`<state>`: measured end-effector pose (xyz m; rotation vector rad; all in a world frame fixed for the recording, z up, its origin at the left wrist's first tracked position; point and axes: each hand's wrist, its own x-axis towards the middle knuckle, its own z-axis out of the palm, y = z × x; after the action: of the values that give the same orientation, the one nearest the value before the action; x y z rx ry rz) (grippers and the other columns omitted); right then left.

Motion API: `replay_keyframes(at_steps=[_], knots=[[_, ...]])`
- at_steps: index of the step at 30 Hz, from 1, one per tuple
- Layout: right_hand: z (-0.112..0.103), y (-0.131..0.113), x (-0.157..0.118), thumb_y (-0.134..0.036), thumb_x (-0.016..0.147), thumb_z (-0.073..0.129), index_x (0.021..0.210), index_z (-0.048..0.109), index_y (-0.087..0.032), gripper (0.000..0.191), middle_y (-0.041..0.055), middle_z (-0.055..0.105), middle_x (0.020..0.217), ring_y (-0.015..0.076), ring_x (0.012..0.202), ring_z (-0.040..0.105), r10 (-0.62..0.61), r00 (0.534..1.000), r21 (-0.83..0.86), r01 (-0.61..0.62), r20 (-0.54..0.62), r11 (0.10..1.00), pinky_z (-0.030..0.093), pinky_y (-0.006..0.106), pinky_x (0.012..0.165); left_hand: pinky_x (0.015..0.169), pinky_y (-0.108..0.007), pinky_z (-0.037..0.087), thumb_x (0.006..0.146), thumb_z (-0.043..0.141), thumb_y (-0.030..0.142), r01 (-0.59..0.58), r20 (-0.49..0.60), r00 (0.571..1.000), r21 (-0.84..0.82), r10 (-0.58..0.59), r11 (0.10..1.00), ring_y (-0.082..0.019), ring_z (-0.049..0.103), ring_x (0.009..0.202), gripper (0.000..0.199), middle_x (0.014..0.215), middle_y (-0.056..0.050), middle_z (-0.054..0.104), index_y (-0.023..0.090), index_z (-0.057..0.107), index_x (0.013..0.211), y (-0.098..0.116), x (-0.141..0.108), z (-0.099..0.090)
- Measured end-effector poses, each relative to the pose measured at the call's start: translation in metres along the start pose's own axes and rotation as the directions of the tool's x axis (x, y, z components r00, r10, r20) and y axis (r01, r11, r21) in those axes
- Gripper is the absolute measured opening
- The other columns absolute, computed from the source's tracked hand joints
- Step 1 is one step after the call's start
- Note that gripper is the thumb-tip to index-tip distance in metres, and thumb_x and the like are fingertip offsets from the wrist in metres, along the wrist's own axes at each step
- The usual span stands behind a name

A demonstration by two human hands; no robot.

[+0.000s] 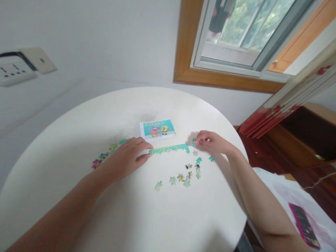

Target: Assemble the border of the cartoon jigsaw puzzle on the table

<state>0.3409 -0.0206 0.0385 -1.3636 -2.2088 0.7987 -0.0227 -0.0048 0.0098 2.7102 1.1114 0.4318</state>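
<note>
A joined strip of jigsaw puzzle pieces (169, 149), turquoise with yellow lettering, lies flat on the white table (126, 224). At its left end, my left hand (131, 152) holds it between thumb and forefinger. Just past the strip's right end, my right hand (211, 140) pinches a turquoise puzzle piece (193, 142) close to the tabletop, with a small gap between piece and strip. Behind the strip is a box (158, 129) with cartoon figures on it. Loose pieces (187, 182), pale green, turquoise and multicoloured, are scattered in front of the strip.
More puzzle pieces (103, 155) form a pile left of my left hand, partly hidden by it. The round table's edge curves along the wall, which bears a socket (15, 70). A phone in a pink case (304, 225) rests on white cloth at right.
</note>
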Motion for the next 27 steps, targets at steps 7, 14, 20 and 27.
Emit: replay_keyframes(at_steps=[7, 14, 20, 27], knots=[[0.003, -0.008, -0.004, -0.031, 0.091, 0.057, 0.08, 0.075, -0.018, 0.024, 0.0032, 0.062, 0.079, 0.0147, 0.074, 0.056, -0.067, 0.986, 0.026, 0.064, 0.154, 0.998, 0.045, 0.027, 0.067, 0.098, -0.041, 0.046, 0.094, 0.046, 0.034, 0.006, -0.017, 1.0, -0.01, -0.006, 1.0, -0.027, 0.059, 0.108, 0.027, 0.109, -0.009, 0.066, 0.022, 0.067, 0.107, 0.0, 0.0, 0.001], [0.008, -0.012, -0.001, -0.031, 0.092, 0.058, 0.075, 0.074, -0.017, 0.026, 0.0026, 0.059, 0.075, 0.0143, 0.072, 0.055, -0.07, 0.98, -0.007, 0.072, 0.186, 0.997, 0.044, 0.027, 0.066, 0.099, -0.041, 0.045, 0.095, 0.046, 0.034, 0.005, -0.001, 1.0, -0.012, -0.005, 1.0, -0.027, 0.058, 0.11, 0.026, 0.111, -0.009, 0.065, 0.022, 0.065, 0.108, 0.0, 0.0, 0.001], [0.013, -0.018, 0.001, -0.031, 0.093, 0.058, 0.073, 0.073, -0.018, 0.029, 0.0011, 0.06, 0.067, 0.0146, 0.07, 0.053, -0.126, 0.973, -0.061, 0.14, 0.192, 0.988, 0.044, 0.029, 0.073, 0.1, -0.041, 0.045, 0.095, 0.047, 0.035, 0.017, 0.002, 1.0, -0.012, -0.017, 1.0, -0.027, 0.059, 0.11, 0.027, 0.111, -0.008, 0.065, 0.022, 0.066, 0.11, -0.001, 0.0, 0.001], [0.017, -0.015, 0.001, -0.029, 0.093, 0.058, 0.067, 0.069, -0.019, 0.03, 0.0003, 0.062, 0.066, 0.0146, 0.071, 0.054, -0.113, 0.98, -0.205, 0.146, 0.163, 0.968, 0.041, 0.033, 0.084, 0.099, -0.041, 0.045, 0.095, 0.046, 0.035, -0.004, -0.005, 1.0, -0.005, 0.004, 1.0, -0.027, 0.059, 0.109, 0.027, 0.111, -0.009, 0.065, 0.022, 0.066, 0.11, -0.001, 0.0, 0.001]])
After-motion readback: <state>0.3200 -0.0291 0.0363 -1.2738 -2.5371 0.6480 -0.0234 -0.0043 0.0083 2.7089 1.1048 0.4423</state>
